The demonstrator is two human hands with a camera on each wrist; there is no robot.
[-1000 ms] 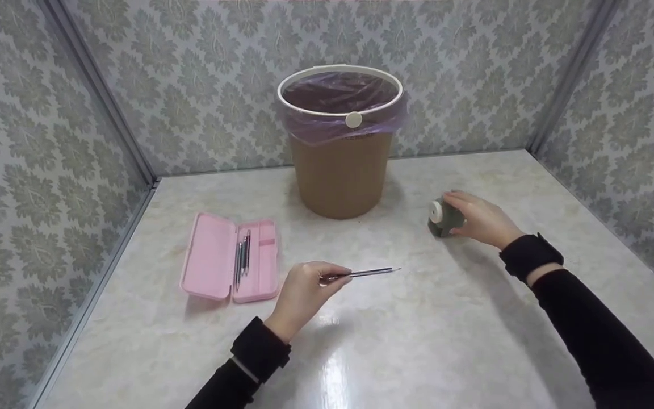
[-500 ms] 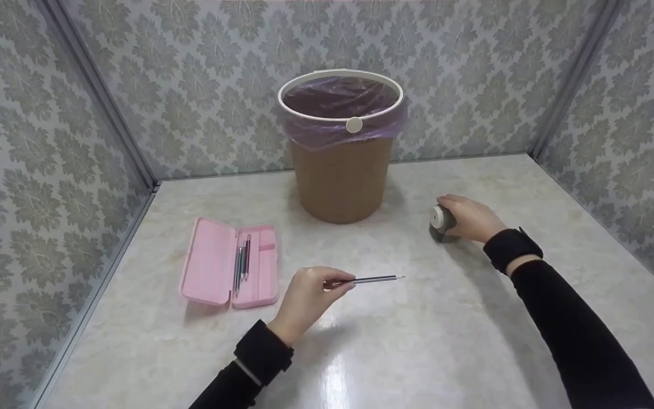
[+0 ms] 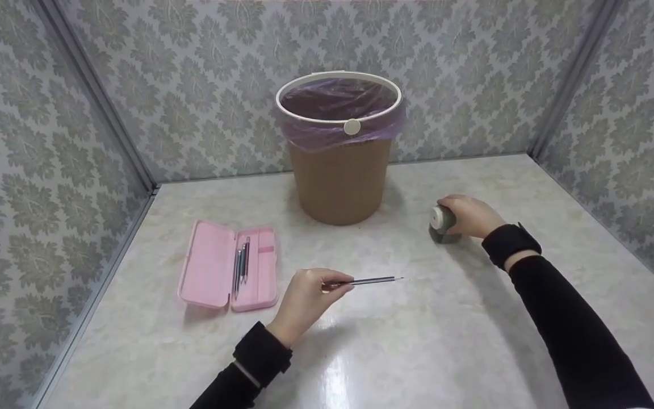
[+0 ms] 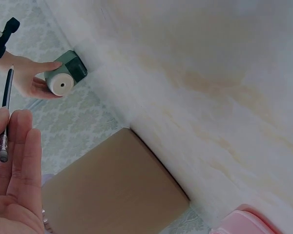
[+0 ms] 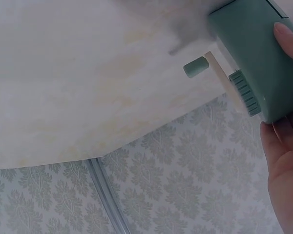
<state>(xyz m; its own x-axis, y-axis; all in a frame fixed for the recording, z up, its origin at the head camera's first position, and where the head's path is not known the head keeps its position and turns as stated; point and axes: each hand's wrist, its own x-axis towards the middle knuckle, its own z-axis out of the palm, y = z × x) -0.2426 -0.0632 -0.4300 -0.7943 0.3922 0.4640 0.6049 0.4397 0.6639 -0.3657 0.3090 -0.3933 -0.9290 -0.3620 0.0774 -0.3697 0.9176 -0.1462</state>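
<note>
Between thumb and fingers my left hand (image 3: 307, 298) pinches a pencil (image 3: 373, 280), held above the table with its tip to the right. In the left wrist view the same pencil (image 4: 7, 92) shows its eraser end near the palm. On the right, my right hand (image 3: 474, 217) grips a green pencil sharpener (image 3: 447, 234) from its far side. Its round white front with a small hole faces left wrist's camera. In the right wrist view the sharpener's (image 5: 259, 58) crank handle (image 5: 196, 67) sticks out. Pencil and sharpener are apart.
A pink pencil case (image 3: 208, 264) lies unfolded at the left, with several pencils (image 3: 240, 264) in it. A tall brown bin (image 3: 341, 182) with a purple liner stands at the back middle. Patterned walls (image 3: 219, 113) enclose the table's back and sides.
My right hand has shifted slightly left and wrapped more closely round the sharpener, which has turned a little. The left hand keeps its pinch on the pencil, almost still.
</note>
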